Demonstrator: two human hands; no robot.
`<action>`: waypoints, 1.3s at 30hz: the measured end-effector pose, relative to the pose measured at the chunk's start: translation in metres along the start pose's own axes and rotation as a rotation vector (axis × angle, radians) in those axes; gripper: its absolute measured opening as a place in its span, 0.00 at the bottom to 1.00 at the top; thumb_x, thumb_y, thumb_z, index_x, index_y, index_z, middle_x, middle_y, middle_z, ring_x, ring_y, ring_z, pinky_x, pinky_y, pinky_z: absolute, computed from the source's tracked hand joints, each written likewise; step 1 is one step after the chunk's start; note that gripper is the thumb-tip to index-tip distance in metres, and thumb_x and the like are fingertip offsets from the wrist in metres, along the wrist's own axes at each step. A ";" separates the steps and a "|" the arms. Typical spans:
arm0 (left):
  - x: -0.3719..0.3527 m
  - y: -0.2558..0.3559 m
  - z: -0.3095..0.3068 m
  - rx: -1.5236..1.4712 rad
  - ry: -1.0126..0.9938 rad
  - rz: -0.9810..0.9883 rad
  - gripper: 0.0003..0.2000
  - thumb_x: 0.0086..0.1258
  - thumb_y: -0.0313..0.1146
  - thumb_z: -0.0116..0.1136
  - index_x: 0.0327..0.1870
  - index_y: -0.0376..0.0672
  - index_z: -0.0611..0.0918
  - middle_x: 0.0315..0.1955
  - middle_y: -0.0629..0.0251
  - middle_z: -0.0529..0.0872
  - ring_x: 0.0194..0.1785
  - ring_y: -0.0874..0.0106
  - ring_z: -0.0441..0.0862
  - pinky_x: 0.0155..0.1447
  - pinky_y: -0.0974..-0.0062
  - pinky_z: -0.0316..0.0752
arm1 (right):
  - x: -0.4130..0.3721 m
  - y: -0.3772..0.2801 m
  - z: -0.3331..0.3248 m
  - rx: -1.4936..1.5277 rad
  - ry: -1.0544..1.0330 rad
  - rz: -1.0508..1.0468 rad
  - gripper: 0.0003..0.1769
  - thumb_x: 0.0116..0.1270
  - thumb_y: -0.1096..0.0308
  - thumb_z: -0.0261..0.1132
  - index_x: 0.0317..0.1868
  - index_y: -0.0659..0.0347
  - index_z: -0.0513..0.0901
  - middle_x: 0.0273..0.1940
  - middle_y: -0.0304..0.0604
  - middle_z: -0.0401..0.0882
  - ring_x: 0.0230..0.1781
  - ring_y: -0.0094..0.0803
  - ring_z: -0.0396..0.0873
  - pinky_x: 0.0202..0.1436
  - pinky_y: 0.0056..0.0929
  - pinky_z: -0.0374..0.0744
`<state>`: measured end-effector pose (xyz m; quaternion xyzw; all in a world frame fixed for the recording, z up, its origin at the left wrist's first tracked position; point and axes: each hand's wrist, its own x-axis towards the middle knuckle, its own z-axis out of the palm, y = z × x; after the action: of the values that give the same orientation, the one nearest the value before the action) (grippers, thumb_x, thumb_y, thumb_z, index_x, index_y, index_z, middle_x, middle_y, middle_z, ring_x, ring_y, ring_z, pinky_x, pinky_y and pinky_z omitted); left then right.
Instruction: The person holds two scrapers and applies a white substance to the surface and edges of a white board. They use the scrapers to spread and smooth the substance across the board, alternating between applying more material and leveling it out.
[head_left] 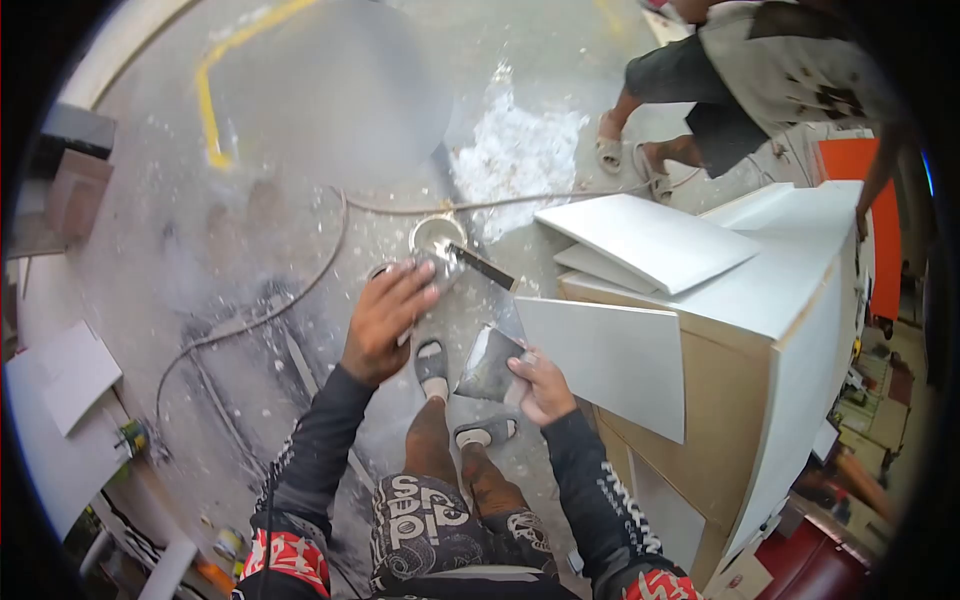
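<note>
My left hand (392, 315) is over the floor, just this side of a small round bucket (438, 235) with pale material at its rim. Its fingers lie close together, and a thin greyish edge shows by the fingertips; what they hold is mostly hidden. A dark flat stick (482, 267) slants from the bucket's rim toward the white panels. In my right hand (543, 385) is a dark, flat, rectangular scraper plate (488, 368) with white paste along one edge, gripped at its right side.
White panels (650, 240) lie on a large white and brown cabinet (690, 350) at my right. Another person (720, 80) stands beyond it. A hose (345, 215) crosses the stained floor, and a white spill (515, 140) lies ahead. More boards (60, 400) stand at left.
</note>
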<state>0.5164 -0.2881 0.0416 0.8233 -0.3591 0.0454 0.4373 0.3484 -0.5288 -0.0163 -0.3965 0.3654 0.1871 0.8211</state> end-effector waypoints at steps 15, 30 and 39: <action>0.055 0.383 -0.049 0.086 -0.308 0.792 0.20 0.62 0.45 0.61 0.57 0.72 0.78 0.63 0.76 0.78 0.63 0.65 0.75 0.67 0.58 0.65 | -0.380 -0.114 0.001 0.608 -0.233 -0.297 0.25 0.74 0.58 0.54 0.65 0.62 0.68 0.57 0.46 0.78 0.50 0.39 0.80 0.51 0.37 0.81; 0.055 0.482 0.108 -1.869 -1.026 -1.353 0.16 0.73 0.36 0.49 0.57 0.37 0.74 0.45 0.57 0.85 0.46 0.65 0.85 0.47 0.67 0.84 | -0.511 -0.101 -0.064 -1.178 0.579 -1.524 0.31 0.48 0.83 0.68 0.57 0.55 0.80 0.58 0.48 0.74 0.62 0.51 0.72 0.64 0.50 0.74; 0.148 0.468 0.135 -1.645 -1.171 -1.091 0.15 0.71 0.32 0.54 0.53 0.31 0.75 0.42 0.56 0.85 0.41 0.67 0.87 0.47 0.68 0.84 | -0.499 -0.071 -0.114 -1.267 0.946 -0.882 0.27 0.51 0.81 0.66 0.55 0.59 0.81 0.56 0.50 0.77 0.58 0.49 0.76 0.62 0.42 0.76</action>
<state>0.2984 -0.6402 0.3378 0.2291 -0.0236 -0.7886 0.5701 0.0088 -0.6709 0.3461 -0.9137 0.3082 -0.1609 0.2102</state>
